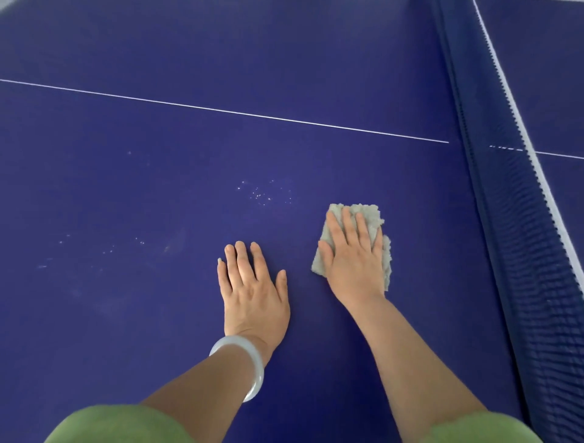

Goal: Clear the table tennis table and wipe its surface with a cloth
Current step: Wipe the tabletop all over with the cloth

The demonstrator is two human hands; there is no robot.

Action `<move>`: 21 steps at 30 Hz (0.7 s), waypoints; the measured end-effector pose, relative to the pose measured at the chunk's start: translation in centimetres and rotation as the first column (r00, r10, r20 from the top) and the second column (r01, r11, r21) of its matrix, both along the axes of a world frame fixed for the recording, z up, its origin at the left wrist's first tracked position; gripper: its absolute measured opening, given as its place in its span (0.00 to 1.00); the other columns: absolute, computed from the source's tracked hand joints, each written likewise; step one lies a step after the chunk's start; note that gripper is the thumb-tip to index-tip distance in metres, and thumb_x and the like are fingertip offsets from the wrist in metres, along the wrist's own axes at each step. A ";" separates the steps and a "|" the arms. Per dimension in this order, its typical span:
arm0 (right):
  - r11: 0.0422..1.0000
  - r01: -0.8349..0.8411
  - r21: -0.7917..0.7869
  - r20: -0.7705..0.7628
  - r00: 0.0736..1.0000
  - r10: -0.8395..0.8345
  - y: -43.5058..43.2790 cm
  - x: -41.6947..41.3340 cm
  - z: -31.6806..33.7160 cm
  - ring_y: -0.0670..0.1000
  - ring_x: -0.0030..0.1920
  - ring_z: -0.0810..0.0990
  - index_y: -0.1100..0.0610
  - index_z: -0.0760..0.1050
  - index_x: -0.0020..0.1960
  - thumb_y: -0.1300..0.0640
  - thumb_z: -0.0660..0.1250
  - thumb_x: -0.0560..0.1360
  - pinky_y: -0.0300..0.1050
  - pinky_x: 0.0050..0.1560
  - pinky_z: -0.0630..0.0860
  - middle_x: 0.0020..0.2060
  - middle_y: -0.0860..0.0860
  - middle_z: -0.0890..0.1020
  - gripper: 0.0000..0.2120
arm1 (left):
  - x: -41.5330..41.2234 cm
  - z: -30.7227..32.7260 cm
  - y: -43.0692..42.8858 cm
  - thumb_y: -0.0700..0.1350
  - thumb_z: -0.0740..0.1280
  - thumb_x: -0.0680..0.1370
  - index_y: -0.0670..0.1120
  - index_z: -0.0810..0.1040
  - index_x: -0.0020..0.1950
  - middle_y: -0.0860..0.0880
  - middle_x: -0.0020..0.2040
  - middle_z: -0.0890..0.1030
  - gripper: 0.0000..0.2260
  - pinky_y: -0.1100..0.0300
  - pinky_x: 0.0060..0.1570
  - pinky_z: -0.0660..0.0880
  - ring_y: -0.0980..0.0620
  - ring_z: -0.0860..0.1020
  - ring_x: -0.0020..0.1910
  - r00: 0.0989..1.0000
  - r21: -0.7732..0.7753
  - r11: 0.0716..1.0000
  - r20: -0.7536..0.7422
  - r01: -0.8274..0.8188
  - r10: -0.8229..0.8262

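Partly hidden, the cloth (375, 217) lies under the flat right hand (354, 265); sleeves (120, 425) cropped.

A dark blue counter (158, 47) fills nearly the whole view under soft, even light; a blurred pale sliver (4, 3) shows beyond its far left corner.

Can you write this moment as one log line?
step: wiping | right hand: presses cloth flat on table | left hand: flat on table | white specks: left of cloth | net: right of cloth
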State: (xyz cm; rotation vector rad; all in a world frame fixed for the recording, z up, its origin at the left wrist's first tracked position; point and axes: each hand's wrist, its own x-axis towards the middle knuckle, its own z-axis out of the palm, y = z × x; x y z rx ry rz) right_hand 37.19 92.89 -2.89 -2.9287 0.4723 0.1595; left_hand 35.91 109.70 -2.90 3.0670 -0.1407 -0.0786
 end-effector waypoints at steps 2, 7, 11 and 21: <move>0.988 0.149 0.029 0.007 0.989 -0.149 -2.0 -1.9 -0.2 0.51 0.79 0.38 0.47 0.38 0.80 0.42 0.38 0.82 0.60 0.78 0.40 0.80 0.48 0.43 0.28 | 0.0 -0.1 0.0 0.56 0.39 0.81 0.39 0.56 0.79 0.37 0.78 0.58 0.32 0.42 0.77 0.50 0.38 0.53 0.78 1.000 0.001 1.000 -0.019 0.003 -0.003; 0.975 0.224 -0.004 0.046 0.974 -0.223 2.2 -8.2 -0.2 0.55 0.80 0.45 0.52 0.45 0.81 0.43 0.38 0.83 0.64 0.77 0.49 0.80 0.53 0.49 0.29 | 0.0 0.0 0.1 0.56 0.38 0.81 0.39 0.53 0.79 0.37 0.78 0.56 0.31 0.42 0.77 0.49 0.38 0.51 0.79 0.999 -0.035 0.999 -0.035 0.004 -0.006; 0.992 0.124 0.007 0.030 0.992 -0.124 5.7 -6.6 -0.1 0.55 0.80 0.43 0.52 0.42 0.80 0.44 0.37 0.82 0.64 0.78 0.45 0.80 0.53 0.45 0.29 | -0.1 0.1 0.4 0.56 0.36 0.81 0.41 0.50 0.80 0.38 0.79 0.52 0.31 0.43 0.77 0.44 0.39 0.47 0.79 0.999 -0.055 0.998 -0.043 0.005 -0.007; 0.997 0.074 -0.028 0.011 0.997 -0.074 5.3 -4.8 -0.5 0.50 0.79 0.35 0.47 0.34 0.79 0.43 0.33 0.80 0.58 0.78 0.38 0.79 0.48 0.38 0.29 | -2.7 1.8 10.0 0.54 0.56 0.82 0.45 0.61 0.78 0.48 0.77 0.58 0.26 0.55 0.77 0.43 0.53 0.47 0.79 0.992 -0.407 0.906 0.013 0.120 -0.125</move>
